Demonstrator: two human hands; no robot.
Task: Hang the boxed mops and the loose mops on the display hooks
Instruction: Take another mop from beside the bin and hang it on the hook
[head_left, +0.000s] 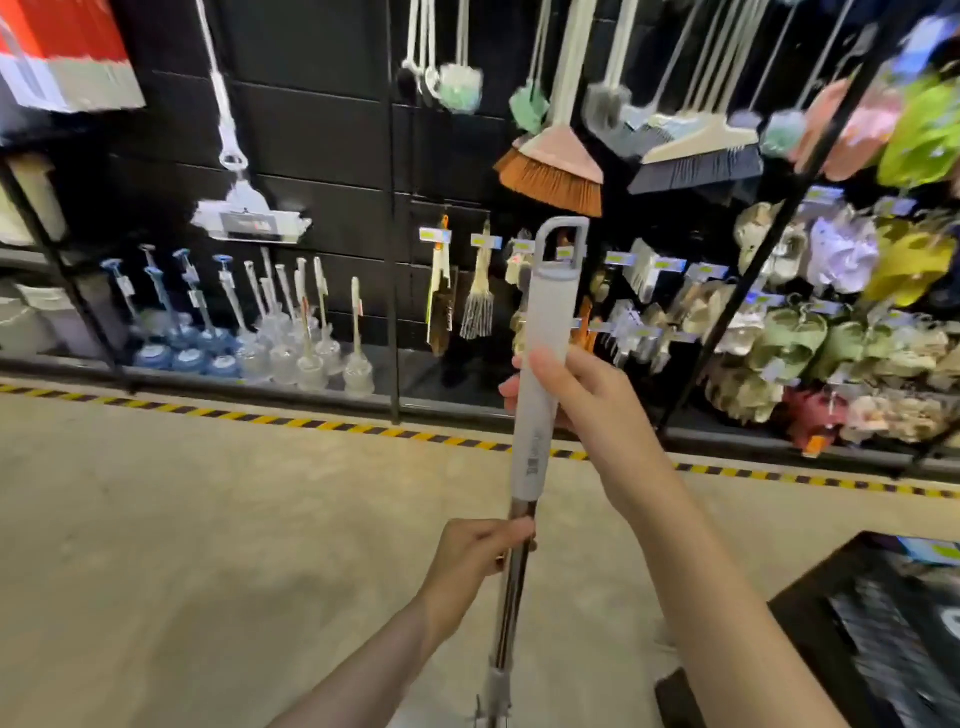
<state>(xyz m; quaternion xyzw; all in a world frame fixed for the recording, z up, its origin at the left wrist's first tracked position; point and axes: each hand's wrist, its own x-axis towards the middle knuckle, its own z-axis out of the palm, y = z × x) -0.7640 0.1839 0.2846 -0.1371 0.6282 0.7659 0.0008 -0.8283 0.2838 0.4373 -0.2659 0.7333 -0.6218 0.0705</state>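
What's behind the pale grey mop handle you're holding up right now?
Behind the pale grey mop handle gripped by the right hand hang small brushes with yellow price tags on the black display wall. The handle covers whatever hangs directly behind it.

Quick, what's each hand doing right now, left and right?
Left hand: grips the metal shaft of the loose mop, just below its grey grip.
Right hand: fingers curled round the mop's grey grip, higher up.

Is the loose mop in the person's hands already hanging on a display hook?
No: the mop is held upright in front of the display, left hand on its metal pole and right hand around its grey grip.
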